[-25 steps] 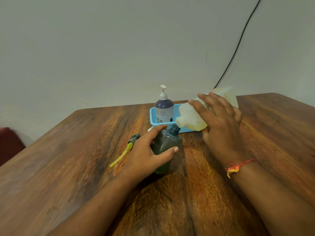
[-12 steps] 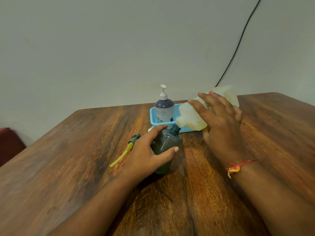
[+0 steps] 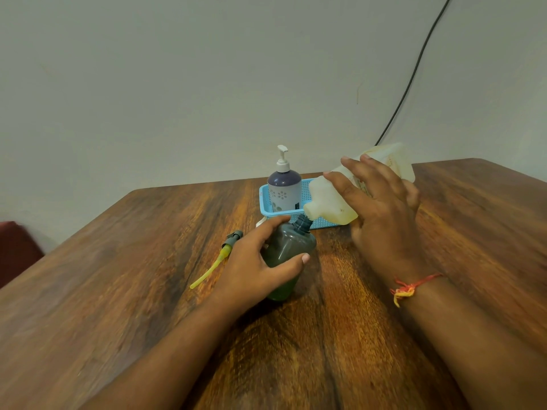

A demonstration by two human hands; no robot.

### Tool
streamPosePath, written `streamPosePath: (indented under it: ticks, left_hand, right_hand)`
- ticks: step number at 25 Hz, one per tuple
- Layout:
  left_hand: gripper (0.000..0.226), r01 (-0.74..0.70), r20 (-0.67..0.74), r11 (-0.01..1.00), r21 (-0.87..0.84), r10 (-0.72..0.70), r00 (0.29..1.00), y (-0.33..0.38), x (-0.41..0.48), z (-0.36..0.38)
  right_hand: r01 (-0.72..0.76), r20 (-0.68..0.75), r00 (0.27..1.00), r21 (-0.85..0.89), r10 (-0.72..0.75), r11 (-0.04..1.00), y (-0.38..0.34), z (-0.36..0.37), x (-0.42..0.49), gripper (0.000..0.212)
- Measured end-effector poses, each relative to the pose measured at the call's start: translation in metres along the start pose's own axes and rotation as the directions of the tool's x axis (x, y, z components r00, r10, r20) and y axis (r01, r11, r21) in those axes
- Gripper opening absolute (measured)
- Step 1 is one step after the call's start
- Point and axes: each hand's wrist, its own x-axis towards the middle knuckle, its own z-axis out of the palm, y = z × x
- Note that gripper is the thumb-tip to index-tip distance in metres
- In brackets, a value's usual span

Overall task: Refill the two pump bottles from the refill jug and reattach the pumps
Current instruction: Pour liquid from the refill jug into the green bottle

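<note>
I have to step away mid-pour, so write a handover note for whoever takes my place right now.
Left hand grips the green bottle, standing on the table, pump off.
Right hand holds the jug tipped, spout at the bottle's open neck; flow not visible.
The loose pump lies on the table, left of that bottle.
The purple bottle stands in the blue basket, pump on; refilled or not, cannot tell.
Left: finish filling, refit the loose pump, check the purple bottle.

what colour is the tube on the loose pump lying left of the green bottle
The loose grey pump's thin tube is yellow; head view shows it best.
</note>
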Motion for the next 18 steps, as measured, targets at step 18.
streamPosePath:
  ticks: [18]
  left_hand:
    - [0.074, -0.002, 0.012, 1.000, -0.002, 0.002, 1.000, 0.0008, -0.0002, -0.0017]
  right_hand:
    - [0.057, -0.034, 0.998, -0.045, -0.059, 0.997, -0.0022, -0.0025, 0.0013, 0.084]
